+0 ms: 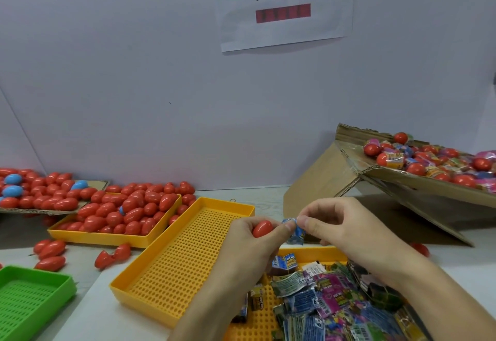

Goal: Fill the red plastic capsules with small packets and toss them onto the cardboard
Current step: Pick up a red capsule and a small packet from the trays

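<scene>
My left hand [251, 244] grips a red plastic capsule [262, 228] above the middle yellow tray. Right beside it, my right hand [338, 229] pinches a small blue packet [294, 230] between thumb and fingers, its end touching the capsule's opening. A pile of small colourful packets [335, 303] lies in a yellow tray under my forearms. The tilted cardboard [335, 179] at the right holds many filled red capsules [429, 163] mixed with wrapped packets.
A yellow tray [112, 236] heaped with red capsules sits at the left, with more on flat cardboard [40, 210] behind it. The perforated yellow tray [188, 254] lies in the middle, a green tray [32, 297] at the bottom left. Loose capsules [51, 252] lie on the table.
</scene>
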Action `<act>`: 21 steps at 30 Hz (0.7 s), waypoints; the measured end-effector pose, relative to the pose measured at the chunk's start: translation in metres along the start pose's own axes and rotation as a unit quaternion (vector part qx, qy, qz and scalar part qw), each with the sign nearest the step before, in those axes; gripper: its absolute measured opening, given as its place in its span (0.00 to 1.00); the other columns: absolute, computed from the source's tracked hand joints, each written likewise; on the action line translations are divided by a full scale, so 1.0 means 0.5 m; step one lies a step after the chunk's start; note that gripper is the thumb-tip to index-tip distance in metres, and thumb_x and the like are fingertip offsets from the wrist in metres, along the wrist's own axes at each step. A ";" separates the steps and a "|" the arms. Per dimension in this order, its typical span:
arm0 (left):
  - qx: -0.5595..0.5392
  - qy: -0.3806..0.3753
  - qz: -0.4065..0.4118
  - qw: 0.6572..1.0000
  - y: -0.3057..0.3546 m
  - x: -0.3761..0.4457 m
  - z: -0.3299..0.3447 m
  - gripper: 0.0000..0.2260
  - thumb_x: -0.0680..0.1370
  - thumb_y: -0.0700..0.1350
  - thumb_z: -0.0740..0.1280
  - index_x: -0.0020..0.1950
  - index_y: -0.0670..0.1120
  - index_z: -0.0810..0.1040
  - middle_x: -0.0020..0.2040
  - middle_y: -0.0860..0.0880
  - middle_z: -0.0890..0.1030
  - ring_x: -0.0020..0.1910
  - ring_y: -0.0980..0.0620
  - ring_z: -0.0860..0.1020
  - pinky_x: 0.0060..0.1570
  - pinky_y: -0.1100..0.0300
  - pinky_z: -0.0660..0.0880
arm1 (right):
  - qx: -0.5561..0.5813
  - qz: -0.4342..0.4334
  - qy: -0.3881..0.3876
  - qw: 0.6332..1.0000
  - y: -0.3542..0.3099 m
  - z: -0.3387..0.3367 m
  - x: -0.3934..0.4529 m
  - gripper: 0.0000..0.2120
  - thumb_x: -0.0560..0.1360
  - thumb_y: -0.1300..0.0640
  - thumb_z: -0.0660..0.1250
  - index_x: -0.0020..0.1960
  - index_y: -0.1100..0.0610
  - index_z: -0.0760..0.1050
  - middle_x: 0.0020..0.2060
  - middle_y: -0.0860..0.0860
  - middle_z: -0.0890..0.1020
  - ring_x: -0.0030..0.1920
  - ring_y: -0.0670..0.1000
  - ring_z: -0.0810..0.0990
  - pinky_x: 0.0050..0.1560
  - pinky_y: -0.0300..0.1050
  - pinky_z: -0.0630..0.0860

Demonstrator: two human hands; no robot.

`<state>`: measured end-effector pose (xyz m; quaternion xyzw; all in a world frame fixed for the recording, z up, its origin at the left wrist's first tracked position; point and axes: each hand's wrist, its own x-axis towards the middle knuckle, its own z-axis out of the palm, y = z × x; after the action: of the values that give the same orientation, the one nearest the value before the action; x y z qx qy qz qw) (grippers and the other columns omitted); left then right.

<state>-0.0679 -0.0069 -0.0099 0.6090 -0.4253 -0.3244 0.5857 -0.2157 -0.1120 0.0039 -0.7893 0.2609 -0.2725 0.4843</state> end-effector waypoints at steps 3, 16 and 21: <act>-0.025 -0.034 -0.005 0.999 0.003 0.000 -0.004 0.12 0.68 0.58 0.74 0.37 0.50 0.84 0.29 0.50 0.72 0.27 0.54 0.69 0.29 0.62 0.71 | 0.020 0.026 -0.043 0.999 -0.001 -0.005 0.000 0.15 0.71 0.39 0.67 0.48 0.47 0.85 0.43 0.45 0.85 0.45 0.41 0.81 0.44 0.38 0.77; -0.074 -0.014 0.018 0.997 0.007 0.002 -0.006 0.11 0.61 0.55 0.78 0.38 0.51 0.84 0.28 0.53 0.74 0.26 0.54 0.71 0.31 0.61 0.73 | 0.127 0.049 -0.031 0.990 0.001 0.005 0.005 0.19 0.72 0.40 0.66 0.49 0.53 0.86 0.50 0.59 0.83 0.47 0.46 0.80 0.45 0.43 0.74; -0.055 -0.009 0.011 0.998 0.006 0.003 -0.004 0.07 0.66 0.51 0.77 0.37 0.50 0.84 0.28 0.53 0.74 0.27 0.54 0.70 0.32 0.61 0.73 | 0.147 0.046 -0.035 0.988 0.001 0.013 0.008 0.18 0.76 0.43 0.64 0.50 0.54 0.86 0.50 0.61 0.83 0.47 0.48 0.79 0.43 0.41 0.74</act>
<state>-0.0658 -0.0070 -0.0065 0.5679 -0.4185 -0.3461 0.6185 -0.2086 -0.1108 0.0017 -0.7060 0.2368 -0.2578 0.6156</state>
